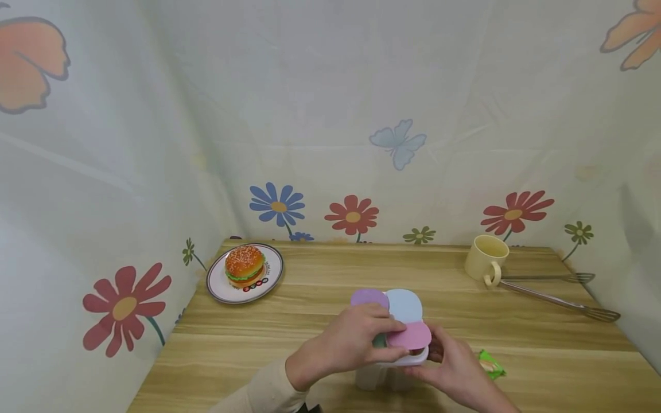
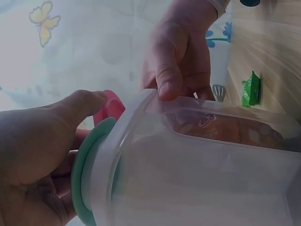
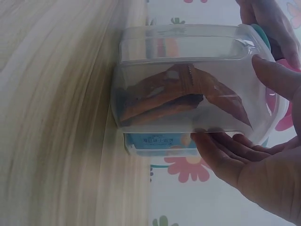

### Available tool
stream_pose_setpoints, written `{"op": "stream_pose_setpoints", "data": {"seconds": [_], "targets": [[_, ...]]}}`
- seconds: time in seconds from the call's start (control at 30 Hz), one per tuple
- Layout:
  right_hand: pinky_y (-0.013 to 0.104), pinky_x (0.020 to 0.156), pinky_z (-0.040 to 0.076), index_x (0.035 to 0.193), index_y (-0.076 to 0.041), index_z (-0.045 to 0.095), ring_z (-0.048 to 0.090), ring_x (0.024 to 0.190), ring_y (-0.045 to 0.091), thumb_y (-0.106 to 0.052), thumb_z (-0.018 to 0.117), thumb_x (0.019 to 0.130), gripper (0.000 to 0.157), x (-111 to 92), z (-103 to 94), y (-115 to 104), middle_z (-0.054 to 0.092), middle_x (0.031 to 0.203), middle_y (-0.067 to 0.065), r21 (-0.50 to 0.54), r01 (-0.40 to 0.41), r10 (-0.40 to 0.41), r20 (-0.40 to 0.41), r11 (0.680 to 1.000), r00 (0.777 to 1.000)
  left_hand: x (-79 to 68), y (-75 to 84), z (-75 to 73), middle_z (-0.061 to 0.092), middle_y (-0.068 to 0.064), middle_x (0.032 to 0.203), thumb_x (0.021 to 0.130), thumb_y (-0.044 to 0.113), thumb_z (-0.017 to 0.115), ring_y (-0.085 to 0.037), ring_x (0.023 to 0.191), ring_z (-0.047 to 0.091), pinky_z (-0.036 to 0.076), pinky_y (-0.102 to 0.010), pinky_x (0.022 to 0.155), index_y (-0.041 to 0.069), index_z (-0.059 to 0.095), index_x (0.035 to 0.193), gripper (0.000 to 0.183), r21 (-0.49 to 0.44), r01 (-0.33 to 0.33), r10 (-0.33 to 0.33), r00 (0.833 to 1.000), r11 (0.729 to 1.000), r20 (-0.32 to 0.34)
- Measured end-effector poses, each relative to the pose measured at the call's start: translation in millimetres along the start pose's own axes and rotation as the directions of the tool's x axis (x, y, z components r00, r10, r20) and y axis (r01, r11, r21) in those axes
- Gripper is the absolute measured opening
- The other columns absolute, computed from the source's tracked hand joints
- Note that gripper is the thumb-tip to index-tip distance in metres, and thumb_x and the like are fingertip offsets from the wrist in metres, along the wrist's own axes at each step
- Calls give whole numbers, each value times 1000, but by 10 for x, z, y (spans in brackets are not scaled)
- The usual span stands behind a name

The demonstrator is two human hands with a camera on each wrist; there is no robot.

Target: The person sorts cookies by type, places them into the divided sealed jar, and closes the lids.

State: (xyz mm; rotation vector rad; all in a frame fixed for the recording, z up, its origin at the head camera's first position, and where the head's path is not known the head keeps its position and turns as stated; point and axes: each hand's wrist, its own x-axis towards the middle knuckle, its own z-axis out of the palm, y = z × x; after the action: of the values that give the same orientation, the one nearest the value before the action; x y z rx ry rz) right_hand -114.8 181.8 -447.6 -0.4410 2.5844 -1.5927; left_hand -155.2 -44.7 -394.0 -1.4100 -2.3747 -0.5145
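A clear plastic storage box (image 1: 369, 378) stands at the table's near middle, with a white rim and purple (image 1: 369, 297), blue (image 1: 405, 306), green (image 2: 81, 174) and pink lids. My left hand (image 1: 356, 338) pinches the pink lid (image 1: 410, 336), which is tilted up with a gap under its near edge. My right hand (image 1: 459, 367) grips the box's right side near the rim, thumb on one face and fingers on another. Brown-wrapped snack packets (image 3: 178, 92) show through one compartment wall. A blue packet (image 3: 157, 140) shows in another compartment.
A toy hamburger (image 1: 245, 266) sits on a plate (image 1: 219, 287) at the back left. Toward the back right, a yellow mug (image 1: 482, 261) stands near two metal whisk-like utensils (image 1: 552, 295). A green-wrapped packet (image 1: 490, 364) lies right of the box.
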Motion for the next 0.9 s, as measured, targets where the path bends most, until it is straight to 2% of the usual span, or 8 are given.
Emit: {"op": "stream_pose_setpoints", "data": {"seconds": [0.1,0.33,0.53,0.7,0.9], "targets": [[25,82,56,128,3,50,68,105,22,-34,84,73,75,2,2,7,62,123,21,-10,-3,3,6,1000,1000,1,8,-5,71,10,95,86,49,69,0,88,59,45,-8,79,20,75,108,37,18,-7,7,1000,1000,5],[24,80,57,124,1,54,69,101,16,-35,86,71,71,-1,5,25,65,119,18,-23,-21,21,-3,1000,1000,-4,27,15,69,12,92,83,52,71,1,85,56,43,-7,73,22,75,106,38,62,-7,7,1000,998,6],[25,83,56,128,1,53,66,108,23,-31,85,73,72,0,24,31,62,124,20,23,-19,18,8,1000,1000,-13,39,34,68,13,90,81,54,72,1,84,56,43,-9,70,24,75,105,38,107,-5,4,1000,994,4],[27,87,55,129,-1,53,62,114,27,-30,86,72,72,-10,50,48,61,126,17,23,-24,25,-19,999,1000,-8,48,43,67,13,91,81,54,72,1,85,57,43,-9,69,25,75,105,38,126,1,-3,1000,992,14],[28,89,54,130,-2,52,60,117,30,-29,87,71,74,-11,74,73,60,128,16,29,-39,40,-33,999,999,-6,57,39,63,13,88,80,53,73,1,82,53,36,-6,63,29,74,110,38,143,-5,2,1000,990,24]]}}
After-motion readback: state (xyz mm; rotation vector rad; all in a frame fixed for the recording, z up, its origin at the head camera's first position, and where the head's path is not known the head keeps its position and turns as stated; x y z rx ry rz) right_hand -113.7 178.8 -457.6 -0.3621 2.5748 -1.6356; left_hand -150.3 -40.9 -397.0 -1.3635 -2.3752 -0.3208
